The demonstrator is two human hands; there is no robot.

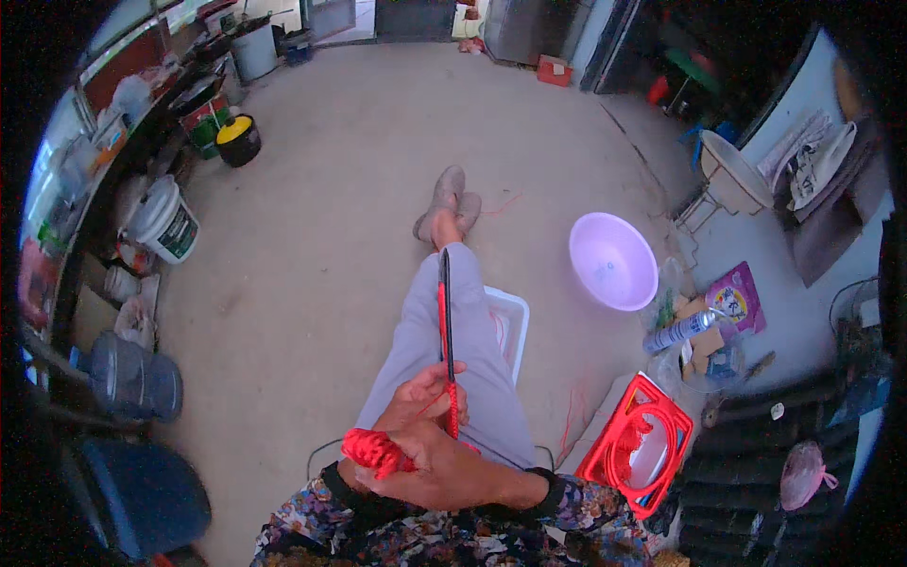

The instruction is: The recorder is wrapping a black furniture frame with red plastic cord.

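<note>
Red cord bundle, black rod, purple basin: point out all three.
Red cord bundle (375,452): head view, the middle of its bunched strands.
Black rod (449,317): head view, its dark shaft above the fingers (430,377).
Purple basin (602,244): head view, its bare inside.

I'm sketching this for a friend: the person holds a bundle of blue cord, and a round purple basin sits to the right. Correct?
Not quite: the held bundle of cord is red, as the head view shows. The round purple basin does sit to the right.

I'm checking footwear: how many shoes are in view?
2, both worn: one shoe in the upper middle, the other shoe just right, partly behind it. Others may be hidden.
</note>
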